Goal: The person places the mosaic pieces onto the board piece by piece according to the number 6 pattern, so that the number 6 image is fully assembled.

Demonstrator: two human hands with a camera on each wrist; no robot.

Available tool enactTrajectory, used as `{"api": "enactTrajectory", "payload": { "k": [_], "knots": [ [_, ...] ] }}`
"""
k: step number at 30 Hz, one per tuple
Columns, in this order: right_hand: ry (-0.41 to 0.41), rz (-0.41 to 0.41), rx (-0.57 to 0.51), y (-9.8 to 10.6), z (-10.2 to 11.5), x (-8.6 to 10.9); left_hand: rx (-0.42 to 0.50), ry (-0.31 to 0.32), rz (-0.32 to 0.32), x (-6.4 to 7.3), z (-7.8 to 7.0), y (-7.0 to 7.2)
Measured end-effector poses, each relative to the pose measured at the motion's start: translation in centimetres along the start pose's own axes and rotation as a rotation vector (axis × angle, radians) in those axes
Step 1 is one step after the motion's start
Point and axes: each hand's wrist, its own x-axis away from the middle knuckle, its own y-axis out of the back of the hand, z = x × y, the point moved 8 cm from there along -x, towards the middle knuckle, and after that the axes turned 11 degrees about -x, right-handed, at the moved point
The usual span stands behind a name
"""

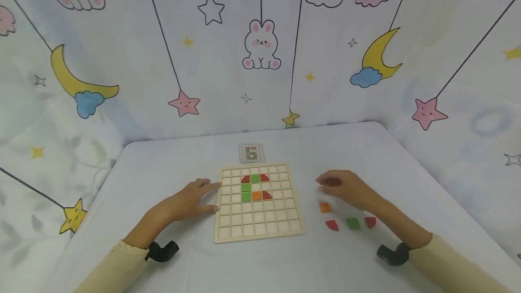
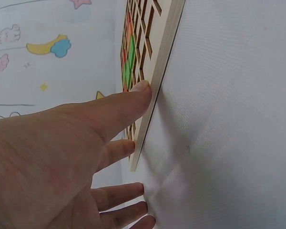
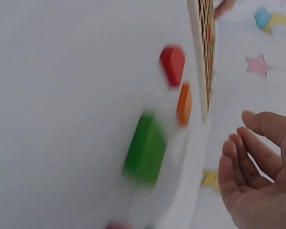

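A square wooden grid board [image 1: 258,230] lies on the table with red, green and orange tiles set in its upper middle cells. At its left edge, the thumb and index fingertip of my left hand [image 1: 190,201] touch the frame, fingers nearly straight. The left wrist view shows the thumb on the board's rim [image 2: 158,62]. My right hand [image 1: 345,188] hovers right of the board, fingers loosely bent with nothing visible between them. Below it lie an orange square [image 1: 324,207], a red quarter-round [image 1: 332,225], a green square [image 1: 353,224] and another red quarter-round [image 1: 370,222].
Behind the board sits a small clear pattern card [image 1: 251,153] with a gridded coloured figure. A white cloth [image 1: 175,148] covers the table, and a printed curtain [image 1: 228,67] with moons, stars and rabbits rises around its back and sides. Dark bands show on both wrists.
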Motion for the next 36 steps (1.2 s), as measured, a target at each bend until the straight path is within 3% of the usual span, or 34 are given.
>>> {"api": "enactTrajectory", "payload": {
  "k": [8, 15, 23, 36],
  "knots": [
    [-0.067, 0.022, -0.043, 5.4, -5.0, 5.1, 0.002, 0.007, 0.008, 0.1, 0.0, 0.0],
    [-0.152, 0.073, -0.058, 6.0, -7.9, 6.8, -0.007, 0.017, 0.011, 0.2, 0.1, 0.0],
    [-0.09, 0.094, 0.019, 5.7, -7.6, 6.9, -0.012, 0.01, 0.005, 0.0, 0.1, -0.1],
    [-0.023, 0.021, 0.144, 5.5, -7.2, 6.9, -0.016, 0.031, 0.018, 0.0, 0.3, -0.2]
  ]
}}
